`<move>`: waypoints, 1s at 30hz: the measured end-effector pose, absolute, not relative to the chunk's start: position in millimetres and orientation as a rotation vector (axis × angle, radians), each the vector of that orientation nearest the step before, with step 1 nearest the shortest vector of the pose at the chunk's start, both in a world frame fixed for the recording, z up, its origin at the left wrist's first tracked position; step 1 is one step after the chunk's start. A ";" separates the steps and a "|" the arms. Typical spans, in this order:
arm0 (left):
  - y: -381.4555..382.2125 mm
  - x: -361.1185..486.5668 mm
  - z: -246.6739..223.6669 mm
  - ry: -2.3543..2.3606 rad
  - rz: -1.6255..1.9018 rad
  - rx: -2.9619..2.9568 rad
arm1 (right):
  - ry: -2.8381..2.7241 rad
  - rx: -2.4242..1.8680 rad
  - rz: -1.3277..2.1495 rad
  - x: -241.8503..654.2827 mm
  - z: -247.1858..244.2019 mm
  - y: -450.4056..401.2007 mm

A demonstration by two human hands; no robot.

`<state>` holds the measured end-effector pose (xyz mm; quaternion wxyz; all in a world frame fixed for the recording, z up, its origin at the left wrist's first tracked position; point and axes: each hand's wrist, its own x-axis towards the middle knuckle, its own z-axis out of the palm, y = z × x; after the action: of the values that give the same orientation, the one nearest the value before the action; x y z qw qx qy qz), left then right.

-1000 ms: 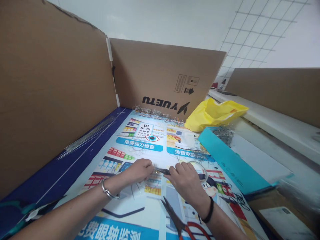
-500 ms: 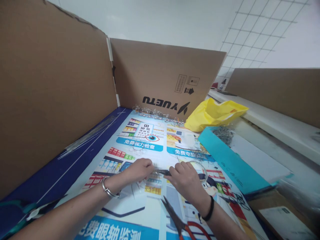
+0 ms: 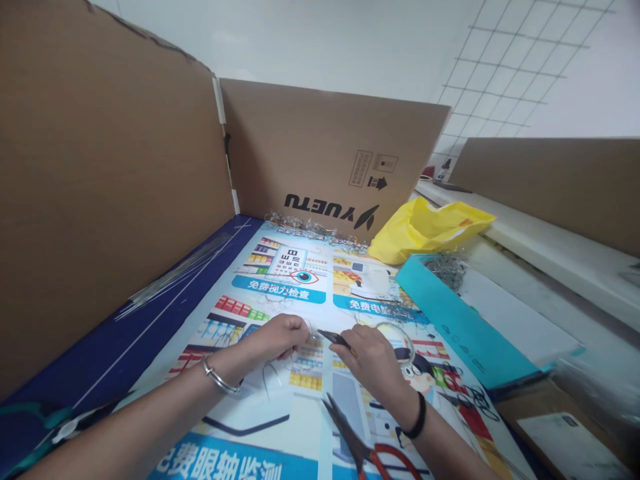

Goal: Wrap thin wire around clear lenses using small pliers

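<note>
My left hand [image 3: 284, 335] is closed in a pinch on thin wire [image 3: 313, 333], whose loose ends hang below the fingers. To its right, my right hand [image 3: 371, 352] is wrapped round small dark-tipped pliers [image 3: 334, 337]. The pliers' tips point left, just short of the left fingertips. Beneath both hands lies a printed poster sheet [image 3: 305, 427]. Red-handled scissors [image 3: 357, 447] rest on it below the right hand, blades partly apart. A coil of pale wire [image 3: 411, 347] lies behind the right hand.
Cardboard panels [image 3: 280, 147] stand at the left and back. Straight wires [image 3: 175, 270] lie at the left. A yellow bag [image 3: 420, 230] and a teal box [image 3: 470, 333] with tangled wire are at the right. Teal-handled cutters [image 3: 37, 423] lie at the lower left.
The pliers' tips have moved slightly up and away from the left fingertips. My left hand has shifted a little, and the hanging wire ends have changed position.
</note>
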<state>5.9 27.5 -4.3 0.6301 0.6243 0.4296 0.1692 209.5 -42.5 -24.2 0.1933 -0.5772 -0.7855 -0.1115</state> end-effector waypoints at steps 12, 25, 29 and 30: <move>31.7 5.0 -1.4 1.042 0.508 1.437 | -2.037 -1.620 -0.255 212.4 -30.3 -42.3; 30.1 4.5 -9.7 1.006 0.530 1.509 | -2.169 -1.671 -0.236 204.3 -31.0 -45.4; 27.5 6.2 -9.3 0.972 0.530 1.532 | -2.161 -1.630 -0.310 202.4 -28.4 -47.8; 27.1 6.7 -8.7 0.963 0.528 1.540 | -2.159 -1.624 -0.320 202.0 -27.9 -47.9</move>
<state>6.7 27.1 -8.7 0.5849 0.6604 0.4129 0.2264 202.0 -47.9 -27.9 0.2091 -0.5838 -0.7760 -0.1151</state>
